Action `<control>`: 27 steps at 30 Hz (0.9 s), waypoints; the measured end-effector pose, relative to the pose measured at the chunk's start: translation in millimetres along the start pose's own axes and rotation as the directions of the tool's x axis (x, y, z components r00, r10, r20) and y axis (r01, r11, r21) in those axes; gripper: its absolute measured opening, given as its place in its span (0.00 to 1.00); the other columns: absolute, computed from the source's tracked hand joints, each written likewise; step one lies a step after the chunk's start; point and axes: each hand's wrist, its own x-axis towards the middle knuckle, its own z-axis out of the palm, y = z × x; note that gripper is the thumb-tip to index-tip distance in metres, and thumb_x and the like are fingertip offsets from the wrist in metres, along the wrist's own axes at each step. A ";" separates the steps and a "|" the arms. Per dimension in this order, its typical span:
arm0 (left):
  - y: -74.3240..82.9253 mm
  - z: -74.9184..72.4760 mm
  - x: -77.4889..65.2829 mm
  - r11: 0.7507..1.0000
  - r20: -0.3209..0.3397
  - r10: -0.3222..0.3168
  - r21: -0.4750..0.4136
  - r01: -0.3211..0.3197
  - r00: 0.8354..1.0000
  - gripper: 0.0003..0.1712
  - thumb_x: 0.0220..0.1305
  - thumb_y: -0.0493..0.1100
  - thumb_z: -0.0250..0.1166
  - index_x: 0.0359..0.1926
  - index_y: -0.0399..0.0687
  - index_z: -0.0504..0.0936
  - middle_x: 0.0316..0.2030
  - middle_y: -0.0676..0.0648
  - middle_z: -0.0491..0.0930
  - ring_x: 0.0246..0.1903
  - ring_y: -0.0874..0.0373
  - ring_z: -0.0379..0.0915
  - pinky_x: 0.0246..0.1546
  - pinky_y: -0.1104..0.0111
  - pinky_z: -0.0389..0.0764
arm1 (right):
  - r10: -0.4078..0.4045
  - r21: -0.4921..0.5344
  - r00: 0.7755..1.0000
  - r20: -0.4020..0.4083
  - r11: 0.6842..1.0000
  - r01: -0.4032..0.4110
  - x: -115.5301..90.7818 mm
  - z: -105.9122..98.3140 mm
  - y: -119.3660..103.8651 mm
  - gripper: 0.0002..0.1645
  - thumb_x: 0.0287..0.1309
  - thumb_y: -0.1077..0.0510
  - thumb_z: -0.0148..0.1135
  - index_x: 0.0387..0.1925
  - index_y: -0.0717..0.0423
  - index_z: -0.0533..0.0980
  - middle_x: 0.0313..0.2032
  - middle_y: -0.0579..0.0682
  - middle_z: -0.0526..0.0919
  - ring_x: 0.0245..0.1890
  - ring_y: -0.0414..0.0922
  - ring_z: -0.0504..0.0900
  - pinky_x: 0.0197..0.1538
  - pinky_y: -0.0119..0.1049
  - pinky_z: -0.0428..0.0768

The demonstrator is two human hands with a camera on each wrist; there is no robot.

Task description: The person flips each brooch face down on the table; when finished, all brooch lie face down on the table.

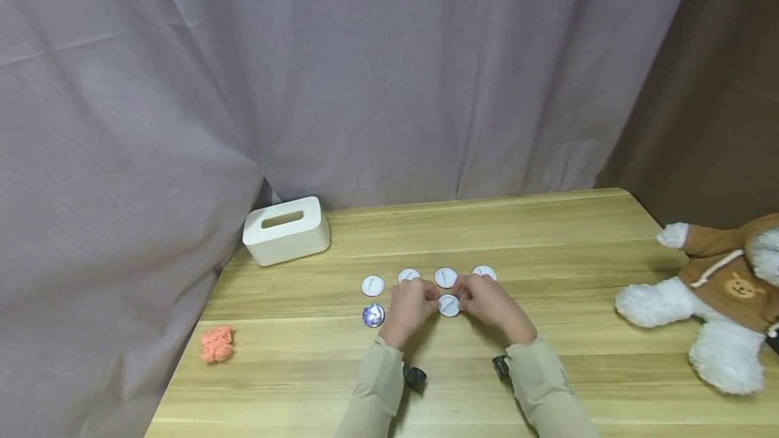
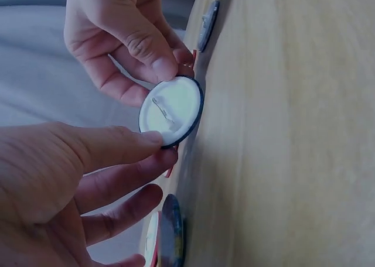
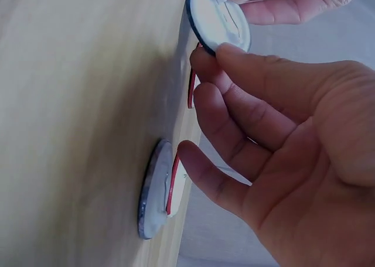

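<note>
On a wood-grain worktop (image 1: 274, 391), a person's left hand (image 1: 411, 307) and right hand (image 1: 490, 304) hold one round pin-back badge (image 1: 449, 305) between them, its white back and pin in sight. Each hand's grip is a narrow pinch of thumb and fingertip at the badge's edge, the other fingers loosely bent. Beyond the hands lies a row of four white-backed badges (image 1: 445, 278); a purple patterned badge (image 1: 374, 315) lies left of the left hand. Farther left are a white tissue box (image 1: 289, 243) and a coral knitted piece (image 1: 217, 344); a plush toy (image 1: 727, 289) sits at right.
</note>
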 end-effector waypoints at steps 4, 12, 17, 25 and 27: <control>2.5 1.9 -0.9 1.000 0.013 -0.006 0.016 0.006 1.000 0.06 0.48 0.38 0.77 0.28 0.54 0.90 0.24 0.60 0.86 0.31 0.62 0.81 0.37 0.55 0.75 | 0.035 0.022 0.999 0.010 0.999 -0.036 -1.0 1.8 -1.3 0.14 0.42 0.77 0.62 0.31 0.60 0.78 0.19 0.43 0.76 0.21 0.37 0.73 0.29 0.32 0.72; 3.8 8.1 0.6 0.999 0.042 0.000 0.050 -0.002 0.999 0.09 0.47 0.36 0.76 0.32 0.53 0.91 0.25 0.59 0.87 0.32 0.59 0.80 0.40 0.51 0.74 | 0.051 -0.011 0.999 -0.003 0.999 -0.051 -1.9 3.6 -4.2 0.17 0.36 0.75 0.70 0.31 0.58 0.77 0.18 0.42 0.73 0.20 0.38 0.70 0.27 0.33 0.70; 4.8 9.1 1.3 0.997 0.061 0.015 0.073 -0.019 0.998 0.07 0.49 0.36 0.75 0.30 0.54 0.90 0.23 0.60 0.85 0.29 0.59 0.78 0.38 0.51 0.74 | 0.051 -0.032 0.999 -0.004 0.998 -0.051 -1.4 5.1 -6.2 0.18 0.34 0.74 0.71 0.30 0.57 0.77 0.19 0.43 0.72 0.21 0.39 0.70 0.28 0.35 0.70; 4.0 13.7 1.6 0.997 0.062 0.036 0.065 -0.040 0.997 0.08 0.51 0.35 0.73 0.22 0.54 0.86 0.15 0.62 0.72 0.23 0.62 0.67 0.35 0.54 0.70 | 0.017 -0.131 1.000 -0.007 0.991 -0.018 0.6 8.3 -5.2 0.15 0.35 0.73 0.70 0.27 0.55 0.78 0.19 0.41 0.70 0.24 0.40 0.68 0.32 0.37 0.69; 3.7 13.9 2.0 0.997 0.059 0.040 0.065 -0.044 0.997 0.08 0.51 0.35 0.73 0.23 0.54 0.86 0.16 0.62 0.73 0.23 0.63 0.68 0.35 0.54 0.70 | 0.011 -0.147 1.000 -0.009 0.989 -0.012 1.5 8.4 -5.6 0.15 0.35 0.73 0.70 0.27 0.55 0.78 0.19 0.41 0.70 0.24 0.40 0.68 0.32 0.37 0.69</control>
